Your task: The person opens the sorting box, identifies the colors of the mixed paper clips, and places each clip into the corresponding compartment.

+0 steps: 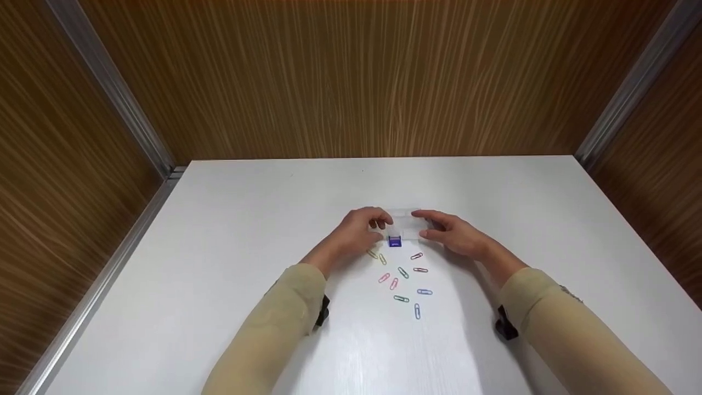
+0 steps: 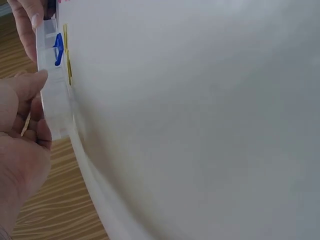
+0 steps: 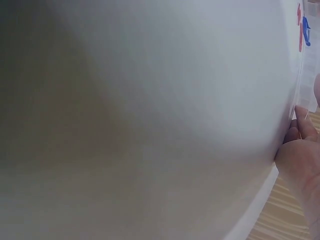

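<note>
A clear plastic box [image 1: 412,226] with a blue-purple latch [image 1: 395,241] on its near side lies on the white table, between the two hands. My left hand [image 1: 359,227] grips its left end, thumb on the near side and fingers curled over the far side. At the other end my right hand [image 1: 452,233] holds the box between thumb and a nearly straight index finger. The left wrist view shows the clear box wall [image 2: 56,105] against the left thumb. Near the box lie yellow paper clips [image 1: 382,259] and dark red paper clips [image 1: 420,270].
Closer to me, pink paper clips [image 1: 394,283], green paper clips [image 1: 401,299] and blue paper clips [image 1: 424,292] are scattered on the white table [image 1: 219,274]. Wood-grain panels [image 1: 351,77] stand behind the table and on both sides.
</note>
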The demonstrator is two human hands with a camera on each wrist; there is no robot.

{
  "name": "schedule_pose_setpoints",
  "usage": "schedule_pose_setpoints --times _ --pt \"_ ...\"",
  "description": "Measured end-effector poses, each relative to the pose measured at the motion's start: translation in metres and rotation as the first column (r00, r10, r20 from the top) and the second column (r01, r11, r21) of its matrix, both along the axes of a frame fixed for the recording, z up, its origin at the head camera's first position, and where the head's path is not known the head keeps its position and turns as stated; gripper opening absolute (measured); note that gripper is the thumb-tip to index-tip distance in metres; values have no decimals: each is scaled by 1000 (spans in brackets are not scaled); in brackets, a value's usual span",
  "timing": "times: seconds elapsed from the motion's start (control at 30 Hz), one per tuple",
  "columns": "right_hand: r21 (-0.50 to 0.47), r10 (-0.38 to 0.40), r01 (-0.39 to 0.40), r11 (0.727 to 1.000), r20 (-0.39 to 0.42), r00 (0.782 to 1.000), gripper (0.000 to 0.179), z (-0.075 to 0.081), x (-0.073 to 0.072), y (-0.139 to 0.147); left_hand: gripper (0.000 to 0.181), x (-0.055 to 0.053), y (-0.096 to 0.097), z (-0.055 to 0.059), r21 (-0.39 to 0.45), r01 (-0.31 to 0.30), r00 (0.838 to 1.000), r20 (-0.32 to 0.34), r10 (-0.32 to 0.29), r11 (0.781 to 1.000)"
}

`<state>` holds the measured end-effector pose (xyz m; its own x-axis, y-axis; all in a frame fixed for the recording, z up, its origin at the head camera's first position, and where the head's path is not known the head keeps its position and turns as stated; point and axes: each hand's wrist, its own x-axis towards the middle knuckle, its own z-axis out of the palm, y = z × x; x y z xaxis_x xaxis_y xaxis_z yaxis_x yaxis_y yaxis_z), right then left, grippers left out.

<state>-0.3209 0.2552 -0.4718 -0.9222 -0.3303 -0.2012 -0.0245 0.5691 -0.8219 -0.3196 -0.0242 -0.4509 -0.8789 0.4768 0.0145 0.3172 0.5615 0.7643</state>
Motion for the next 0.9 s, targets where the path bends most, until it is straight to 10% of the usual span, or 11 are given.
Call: schedule_pose_setpoints --times 0.3,0.9 --pt "-2 -3 3 1000 -6 1000 53 -2 1 2 50 -8 -11 0 -38 -58 996 -63 56 998" --pt "-13 -9 9 1000 -16 1000 66 -1 3 4 62 -12 -19 -9 10 -101 993 69 100 995"
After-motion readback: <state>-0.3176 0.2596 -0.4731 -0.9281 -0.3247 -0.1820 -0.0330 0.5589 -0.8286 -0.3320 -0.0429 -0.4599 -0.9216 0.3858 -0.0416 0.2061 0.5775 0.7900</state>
